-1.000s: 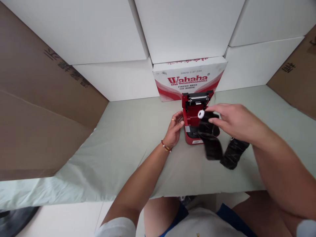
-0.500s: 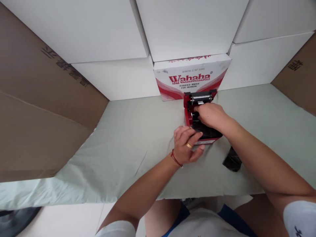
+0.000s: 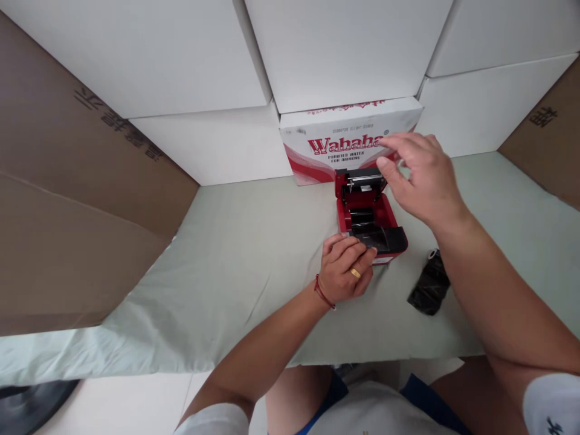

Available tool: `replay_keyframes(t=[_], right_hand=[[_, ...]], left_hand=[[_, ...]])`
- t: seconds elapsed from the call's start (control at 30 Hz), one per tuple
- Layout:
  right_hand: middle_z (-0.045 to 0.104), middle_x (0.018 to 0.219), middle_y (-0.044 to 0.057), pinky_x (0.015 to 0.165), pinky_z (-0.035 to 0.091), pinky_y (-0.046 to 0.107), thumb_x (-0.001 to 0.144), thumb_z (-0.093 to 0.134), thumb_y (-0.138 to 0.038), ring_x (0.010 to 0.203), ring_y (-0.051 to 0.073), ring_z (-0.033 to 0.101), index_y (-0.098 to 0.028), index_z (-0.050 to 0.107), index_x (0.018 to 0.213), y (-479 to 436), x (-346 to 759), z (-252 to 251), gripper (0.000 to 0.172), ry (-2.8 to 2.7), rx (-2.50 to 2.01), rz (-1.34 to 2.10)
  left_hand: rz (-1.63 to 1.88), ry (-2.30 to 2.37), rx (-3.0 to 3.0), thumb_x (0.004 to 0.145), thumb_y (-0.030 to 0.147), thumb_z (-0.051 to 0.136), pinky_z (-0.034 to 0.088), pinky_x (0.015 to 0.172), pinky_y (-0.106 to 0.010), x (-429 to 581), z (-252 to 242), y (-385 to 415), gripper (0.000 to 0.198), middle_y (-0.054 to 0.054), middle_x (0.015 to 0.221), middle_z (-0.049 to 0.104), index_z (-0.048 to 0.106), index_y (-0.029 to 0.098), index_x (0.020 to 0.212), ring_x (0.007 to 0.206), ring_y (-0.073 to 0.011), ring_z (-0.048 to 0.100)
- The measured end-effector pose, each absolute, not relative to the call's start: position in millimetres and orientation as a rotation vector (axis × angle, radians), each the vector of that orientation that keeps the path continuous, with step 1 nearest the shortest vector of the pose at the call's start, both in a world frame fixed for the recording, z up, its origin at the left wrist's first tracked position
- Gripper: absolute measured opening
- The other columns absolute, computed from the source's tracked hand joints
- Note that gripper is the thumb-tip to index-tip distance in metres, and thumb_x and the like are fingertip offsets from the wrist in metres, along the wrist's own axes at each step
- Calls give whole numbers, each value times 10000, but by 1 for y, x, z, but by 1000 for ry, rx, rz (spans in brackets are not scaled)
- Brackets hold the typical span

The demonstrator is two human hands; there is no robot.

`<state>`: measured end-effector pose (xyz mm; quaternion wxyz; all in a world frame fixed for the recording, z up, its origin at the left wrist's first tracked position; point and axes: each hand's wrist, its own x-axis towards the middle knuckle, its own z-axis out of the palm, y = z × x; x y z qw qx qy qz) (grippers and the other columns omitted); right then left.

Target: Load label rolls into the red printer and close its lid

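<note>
A small red and black label printer [image 3: 392,219] stands with its lid [image 3: 362,178] raised. Inside, a dark shiny roll [image 3: 362,220] lies across the red compartment, and dark see-through film covers part of the front. My left hand [image 3: 347,266], wearing a gold ring, is closed on the printer's front left corner; its fingertips rest at the dark front cover. Raised beside the lid's right end is my right hand [image 3: 423,175], thumb and fingers apart, holding nothing I can see. A black ribbon roll [image 3: 430,287] with a pale core end lies on the cloth, right of the printer.
Behind the printer stands a white and red water carton [image 3: 303,151], backed by stacked white boxes [image 3: 217,145]. Brown cartons flank the table, one at the left [image 3: 90,229] and one at the right [image 3: 550,133]. Pale green cloth [image 3: 254,241] covers the tabletop.
My right hand has come out of the printer's compartment and moved up and right, beside the lid. The roll inside now shows. My left hand's fingers and thumb have drawn closer together.
</note>
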<state>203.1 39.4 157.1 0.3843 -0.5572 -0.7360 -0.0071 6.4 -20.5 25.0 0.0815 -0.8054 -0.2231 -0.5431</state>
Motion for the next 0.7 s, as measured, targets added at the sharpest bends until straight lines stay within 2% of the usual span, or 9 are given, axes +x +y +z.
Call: replay_keyframes(t=[0.07,0.13,0.27,0.33,0.53,0.7], right_hand=[[819,1319,115,1146,522,565,1104,503,-457,1267,346,705,-244,788,1326,52,206,144,419,-1954,-1392,-52],[798,1381,136,1188,510,583,1107,486,-449,1338,357,688,-204,783,1331,53,207,132,445,-2006,-1392,-27],[851,1236,81,1201,536,532,1150,437,-408,1215,294,768,-246,831,1130,22,205,124,427,-1981,-1364,-4],[864,1213,64,1237,524,528,1156,444,-387,1180,270,799,-251,835,1094,0,206,120,419,-2004,-1337,23],[819,1349,108,1236,544,547,1172,449,-357,1301,282,777,-176,826,1278,-33,217,96,432,-2139,-1344,35],[788,1405,94,1227,567,505,1173,437,-329,1338,273,754,-165,815,1326,-36,218,93,440,-2230,-1389,-26]], left_hand=[[-1606,-664,-2412,924,161,652,484,1088,-423,6,25,-21,317,-32,974,799,714,223,1229,1006,-207,733],[-1599,-657,-2416,922,165,663,479,1090,-424,5,24,-21,325,-34,978,801,715,219,1238,1013,-208,733],[-1599,-655,-2443,933,181,675,465,1103,-434,3,22,-21,371,-28,1017,805,714,241,1297,1048,-212,733],[-1590,-662,-2451,939,188,675,461,1108,-436,3,22,-21,371,-24,1019,804,719,252,1302,1053,-213,731],[-1590,-663,-2406,937,185,671,484,1085,-425,5,25,-20,233,-29,959,789,730,217,1160,1003,-197,722],[-1623,-628,-2410,929,173,647,549,973,-421,7,24,-17,247,-38,963,767,716,233,1158,980,-211,700]])
